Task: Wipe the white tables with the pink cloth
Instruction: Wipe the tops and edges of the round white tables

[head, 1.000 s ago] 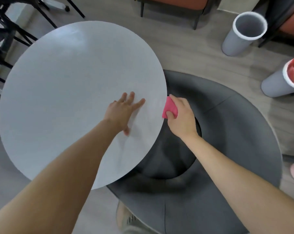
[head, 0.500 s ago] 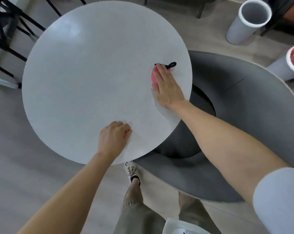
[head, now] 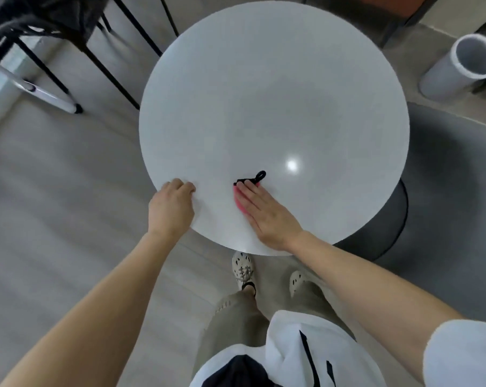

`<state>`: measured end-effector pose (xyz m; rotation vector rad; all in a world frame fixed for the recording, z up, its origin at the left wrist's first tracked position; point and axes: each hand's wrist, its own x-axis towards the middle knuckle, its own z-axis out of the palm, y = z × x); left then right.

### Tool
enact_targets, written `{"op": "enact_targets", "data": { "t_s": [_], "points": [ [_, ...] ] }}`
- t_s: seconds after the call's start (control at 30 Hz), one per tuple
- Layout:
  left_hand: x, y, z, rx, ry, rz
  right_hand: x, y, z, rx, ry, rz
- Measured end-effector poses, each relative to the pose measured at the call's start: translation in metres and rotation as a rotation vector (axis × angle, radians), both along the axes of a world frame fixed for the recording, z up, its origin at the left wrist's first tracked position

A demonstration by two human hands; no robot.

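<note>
A round white table [head: 272, 88] fills the upper middle of the head view. My right hand [head: 264, 215] lies flat on its near part, pressing the pink cloth [head: 239, 203] against the top. Only the cloth's left edge and a black hanging loop [head: 257, 177] show past my fingers. My left hand [head: 172, 208] is curled over the table's near-left rim, with nothing else in it.
A dark grey round seat [head: 442, 196] sits under and to the right of the table. A white-rimmed grey cylinder [head: 459, 68] stands at the far right. Black chair legs [head: 69, 43] crowd the far left. My feet [head: 243, 268] stand just below the table's near edge.
My right hand brought the cloth from the table's right edge onto the top and then toward its near part. My left hand went from lying flat on the top to gripping the rim.
</note>
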<state>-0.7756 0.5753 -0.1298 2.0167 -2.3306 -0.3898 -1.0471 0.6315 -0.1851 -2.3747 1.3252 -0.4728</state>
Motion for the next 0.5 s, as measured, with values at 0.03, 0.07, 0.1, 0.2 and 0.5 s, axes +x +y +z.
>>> {"op": "enact_targets", "data": {
  "t_s": [0.03,0.07,0.1,0.2,0.5],
  "points": [
    [0.015,0.001,0.001,0.005,0.01,0.036,0.019,-0.011,-0.002,0.009,-0.006,0.049],
    [0.028,0.003,0.002,0.011,0.014,0.065,0.036,-0.023,-0.005,0.002,-0.006,0.098],
    [0.04,0.003,0.003,0.02,0.011,0.091,0.051,-0.038,-0.008,-0.016,0.0,0.152],
    [0.067,-0.002,0.003,0.036,-0.013,0.153,0.094,-0.092,-0.017,-0.058,0.007,0.284],
    [0.063,-0.09,0.011,0.049,-0.021,0.141,0.156,-0.284,-0.009,0.036,0.185,0.126]
  ]
}}
